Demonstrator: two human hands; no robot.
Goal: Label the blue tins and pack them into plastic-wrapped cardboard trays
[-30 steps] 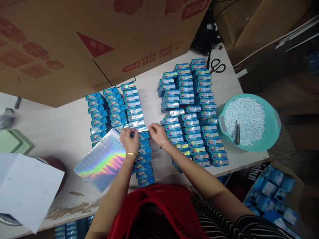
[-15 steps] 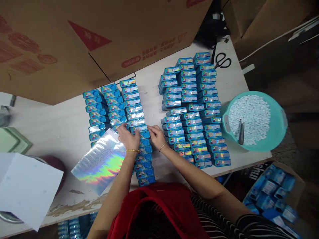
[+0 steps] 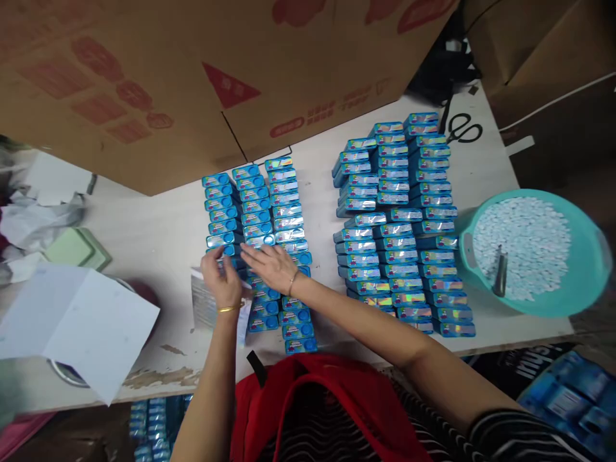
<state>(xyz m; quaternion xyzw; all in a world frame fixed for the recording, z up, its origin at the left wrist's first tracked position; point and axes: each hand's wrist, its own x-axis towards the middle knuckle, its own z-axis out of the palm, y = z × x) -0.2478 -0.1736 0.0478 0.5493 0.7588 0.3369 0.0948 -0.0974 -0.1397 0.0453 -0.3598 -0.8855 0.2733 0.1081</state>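
Upright blue tins with printed lids (image 3: 255,194) stand in close columns on the table in front of me. My left hand (image 3: 222,281) has its fingers curled at the left column, closed on a shiny sticker sheet (image 3: 205,303) that hangs below the palm; the exact grip is partly hidden. Stretched across the middle column is my right hand (image 3: 273,267), its fingers extended and the fingertips close to the left hand. Shiny silvery stickers (image 3: 289,210) cover the ends of the tins in the right column of this group.
A second block of stickered tins (image 3: 403,244) stands to the right. Beyond it are a turquoise basin (image 3: 590,276) of small white pieces with a metal scoop (image 3: 501,274), and black scissors (image 3: 464,128). A large carton (image 3: 183,128) borders the back; folded white paper (image 3: 103,321) lies left.
Both hands have shifted left from the right column to the left and middle columns. The sticker sheet has turned and moved under my left hand. My right hand's fingers have straightened; the view has swung left.
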